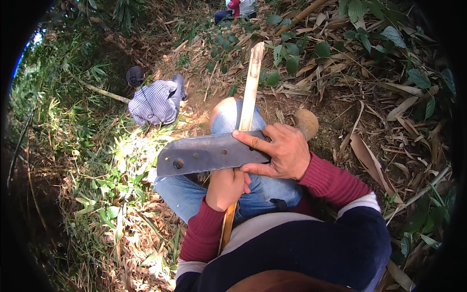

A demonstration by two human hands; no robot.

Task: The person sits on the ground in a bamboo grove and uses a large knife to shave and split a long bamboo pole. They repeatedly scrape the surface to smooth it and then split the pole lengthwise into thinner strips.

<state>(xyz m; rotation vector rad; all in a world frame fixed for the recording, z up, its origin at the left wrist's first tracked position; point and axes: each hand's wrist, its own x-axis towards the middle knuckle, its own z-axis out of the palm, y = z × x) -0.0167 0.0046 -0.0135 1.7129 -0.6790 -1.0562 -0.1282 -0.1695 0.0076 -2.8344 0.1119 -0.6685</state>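
A wide, dark cleaver point(209, 155) with several holes lies crosswise over a pale split bamboo strip point(250, 92). My right hand point(287, 152) is closed on the cleaver's right end, its index finger and thumb stretched along the blade. Past that hand a rounded wooden butt point(306, 124) shows, apparently the cleaver's handle. Below the blade, my left hand point(224, 189) is curled around the bamboo strip, with some of its fingers hidden by the cleaver. The strip slants from beyond my knee down to my left side; its middle is covered by blade and hand.
My jeans-clad knee point(226, 116) is raised under the strip. To the far left crouches a person in a checked shirt point(154, 103); another person point(239, 9) sits at the top edge. Dry bamboo leaves point(372, 160) and green plants point(109, 209) cover the ground.
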